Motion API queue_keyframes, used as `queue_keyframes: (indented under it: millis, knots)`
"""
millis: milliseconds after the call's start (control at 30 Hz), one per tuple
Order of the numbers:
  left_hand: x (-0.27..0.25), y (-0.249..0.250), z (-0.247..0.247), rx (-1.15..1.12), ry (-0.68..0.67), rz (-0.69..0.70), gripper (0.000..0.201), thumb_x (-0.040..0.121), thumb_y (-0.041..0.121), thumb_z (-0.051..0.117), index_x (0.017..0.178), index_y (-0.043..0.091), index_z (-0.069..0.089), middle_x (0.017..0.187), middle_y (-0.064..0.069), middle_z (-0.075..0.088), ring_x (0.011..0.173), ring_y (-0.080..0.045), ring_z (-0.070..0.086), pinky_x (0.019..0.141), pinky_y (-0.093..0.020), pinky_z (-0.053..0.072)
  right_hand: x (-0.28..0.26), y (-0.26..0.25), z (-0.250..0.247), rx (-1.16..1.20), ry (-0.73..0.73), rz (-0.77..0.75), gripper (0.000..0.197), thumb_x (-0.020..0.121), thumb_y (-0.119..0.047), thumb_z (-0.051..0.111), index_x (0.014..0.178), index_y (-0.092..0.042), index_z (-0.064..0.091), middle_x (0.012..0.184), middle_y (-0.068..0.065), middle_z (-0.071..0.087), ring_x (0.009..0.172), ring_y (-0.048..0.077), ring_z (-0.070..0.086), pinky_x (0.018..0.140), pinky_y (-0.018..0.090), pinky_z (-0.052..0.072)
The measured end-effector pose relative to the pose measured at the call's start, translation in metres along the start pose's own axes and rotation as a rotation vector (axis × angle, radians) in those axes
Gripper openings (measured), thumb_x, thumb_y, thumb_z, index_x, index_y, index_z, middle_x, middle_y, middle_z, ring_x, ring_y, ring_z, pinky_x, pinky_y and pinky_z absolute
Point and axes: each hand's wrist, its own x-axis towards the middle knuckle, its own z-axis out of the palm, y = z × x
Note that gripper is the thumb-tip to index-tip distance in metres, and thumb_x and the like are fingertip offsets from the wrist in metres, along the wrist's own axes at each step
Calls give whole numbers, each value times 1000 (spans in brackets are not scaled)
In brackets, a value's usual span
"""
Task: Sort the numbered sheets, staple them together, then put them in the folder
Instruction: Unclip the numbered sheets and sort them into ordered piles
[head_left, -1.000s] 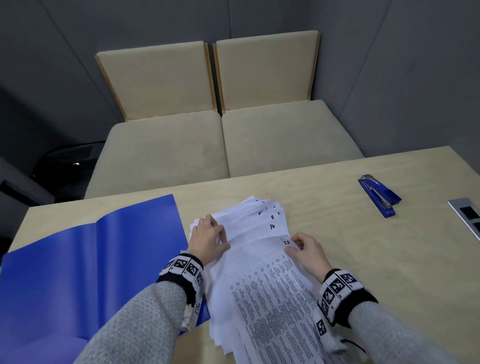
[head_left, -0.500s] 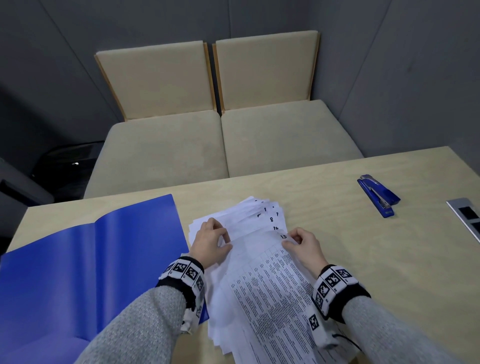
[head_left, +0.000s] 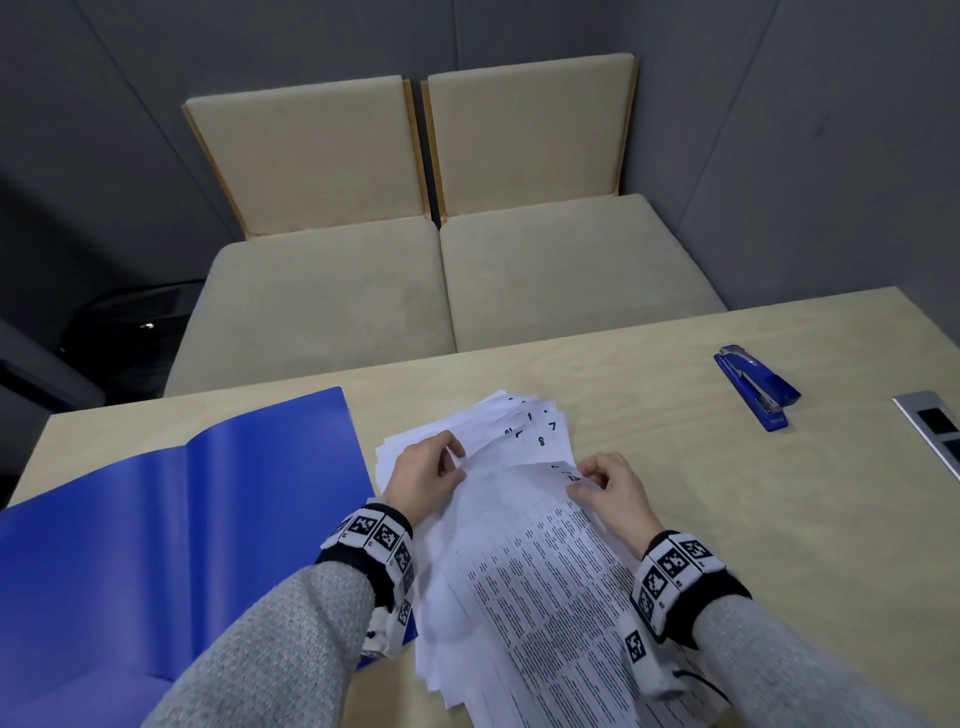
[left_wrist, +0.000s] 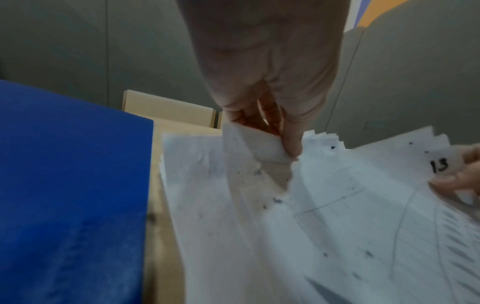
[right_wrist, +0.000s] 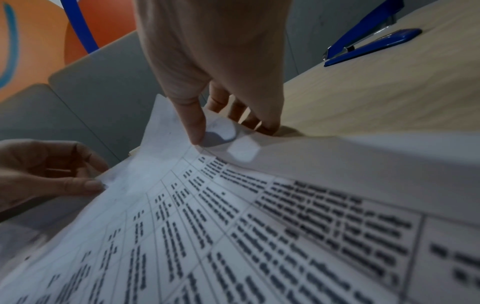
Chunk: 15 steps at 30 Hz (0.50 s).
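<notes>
A fanned stack of white numbered sheets (head_left: 519, 545) lies on the table in front of me, hand-written numbers showing at the far corners. My left hand (head_left: 428, 470) pinches the upper left edge of the sheets (left_wrist: 259, 148) between thumb and fingers. My right hand (head_left: 605, 486) pinches the top right corner of the printed sheet marked 13 (right_wrist: 207, 131). An open blue folder (head_left: 171, 530) lies flat to the left, touching the sheets' left side. A blue stapler (head_left: 756, 387) sits apart at the far right of the table.
The light wooden table (head_left: 779, 519) has a metal socket plate (head_left: 935, 426) at its right edge. Two beige cushioned seats (head_left: 441, 280) stand beyond the far edge, with grey walls around.
Both hands have slid a little away from me along the sheets, pushing the top printed sheet up over the fanned numbers. The folder and stapler have stayed put.
</notes>
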Motion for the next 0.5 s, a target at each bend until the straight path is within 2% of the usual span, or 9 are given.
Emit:
queue_keyframes:
  millis: [33,100,200,267,333,400,500]
  knots:
    - [0,0,-1,33,1,28,14,83,10,63,90,19,57,66,5,60,65,-10,53,60,-19,38,2,-1,0,0,-3,0,17,79,-3,69,82,-16,58,93,2,50,77,14,50,67,15,41]
    - [-1,0,-3,106,-1,89,9,87,11,58,95,15,59,70,7,60,71,-15,55,66,-26,42,5,-4,2,4,-8,8,16,79,-3,68,85,-14,58,92,2,51,78,14,50,67,17,40]
    - [-6,-3,-3,195,25,181,8,88,10,53,90,14,60,85,3,64,80,-22,60,70,-34,47,6,-6,3,13,-5,-3,16,80,-3,68,90,-10,58,96,4,52,79,12,49,66,10,38]
    - [-9,-7,-2,192,31,238,7,88,10,54,89,15,59,98,0,63,88,-23,61,73,-36,48,5,-5,4,28,3,-24,17,80,-2,68,92,-9,59,99,4,52,78,8,49,65,5,38]
    - [-10,-12,0,172,-1,286,5,88,10,56,89,14,59,111,-2,59,100,-22,57,81,-37,47,5,-3,5,53,3,-19,17,81,-1,68,92,-9,59,97,3,55,79,6,49,63,3,38]
    - [-7,-15,2,145,-42,277,5,88,12,56,91,15,59,113,-2,55,107,-22,52,88,-37,44,4,-2,6,65,-5,1,15,81,-3,68,88,-11,58,86,-1,55,76,9,50,59,3,38]
    - [1,-10,3,35,-33,156,10,90,17,56,99,14,59,114,-2,50,109,-17,48,94,-31,39,4,1,7,71,-9,5,14,80,-3,68,79,-12,57,70,-5,51,65,9,46,51,8,36]
